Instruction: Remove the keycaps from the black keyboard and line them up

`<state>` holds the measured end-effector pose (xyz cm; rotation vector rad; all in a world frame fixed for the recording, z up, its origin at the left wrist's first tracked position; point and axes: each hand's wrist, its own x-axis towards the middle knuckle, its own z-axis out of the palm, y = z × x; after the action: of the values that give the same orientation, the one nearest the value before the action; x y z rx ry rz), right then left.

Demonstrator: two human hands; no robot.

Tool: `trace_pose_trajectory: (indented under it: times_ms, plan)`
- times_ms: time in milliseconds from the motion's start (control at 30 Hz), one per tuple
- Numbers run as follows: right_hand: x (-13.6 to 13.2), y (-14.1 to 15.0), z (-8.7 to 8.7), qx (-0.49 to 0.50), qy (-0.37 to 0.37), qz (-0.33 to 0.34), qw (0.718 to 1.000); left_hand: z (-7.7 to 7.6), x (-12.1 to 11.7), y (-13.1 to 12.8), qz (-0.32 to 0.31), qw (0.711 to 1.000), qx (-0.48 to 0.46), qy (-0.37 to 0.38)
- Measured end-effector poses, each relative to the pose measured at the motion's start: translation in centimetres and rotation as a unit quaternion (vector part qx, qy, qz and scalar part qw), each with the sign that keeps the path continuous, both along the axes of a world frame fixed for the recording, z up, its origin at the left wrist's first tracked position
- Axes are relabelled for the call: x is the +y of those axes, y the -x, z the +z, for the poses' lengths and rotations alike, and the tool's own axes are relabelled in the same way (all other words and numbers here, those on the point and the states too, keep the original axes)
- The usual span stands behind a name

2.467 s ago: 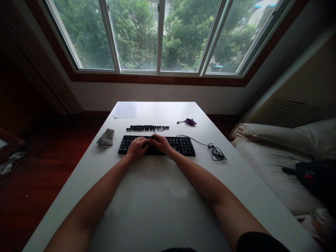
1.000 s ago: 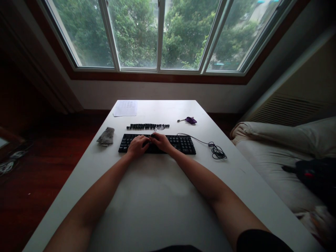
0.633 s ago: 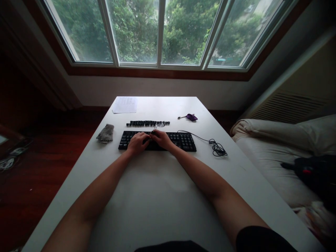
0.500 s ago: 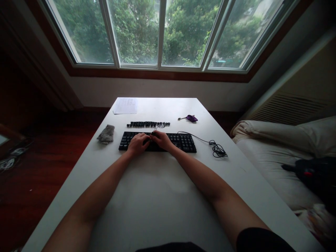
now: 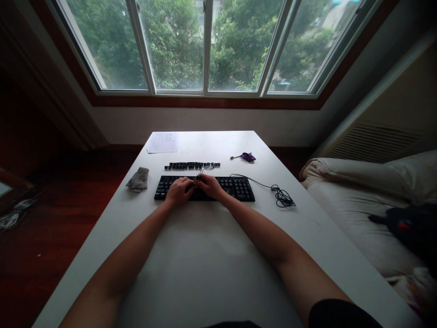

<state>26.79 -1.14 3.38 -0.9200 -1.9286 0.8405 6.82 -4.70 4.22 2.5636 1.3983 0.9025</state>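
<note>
A black keyboard (image 5: 239, 187) lies across the white table, and both hands meet above its middle. My right hand (image 5: 210, 186) is closed around what looks like a wire keycap puller (image 5: 206, 168); its thin wire loops stick out beyond the fingers, away from me. Close against it, my left hand (image 5: 179, 190) has its fingers bent together at the right fingertips. Whatever lies between those left fingers is too small and hidden to name. Beyond the keyboard, several loose black keycaps (image 5: 186, 165) stand in a row.
A grey cloth (image 5: 138, 179) lies left of the keyboard, and paper sheets (image 5: 163, 142) lie at the far left corner. A purple object with a brush-like end (image 5: 248, 157) is at the far right. The coiled cable (image 5: 283, 197) rests right of the keyboard.
The view has tilted slightly up, so the table sits a little lower in the picture. Both hands stay together over the keyboard, with only slight finger movement.
</note>
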Motion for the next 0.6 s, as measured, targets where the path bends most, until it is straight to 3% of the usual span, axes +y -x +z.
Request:
trace_pose_trajectory:
  times_ms: [600]
  plan:
    - [0.01,0.0,0.08,-0.006,-0.007,-0.003,1.0,-0.12,0.09,0.02,-0.004,1.0,-0.008,0.003]
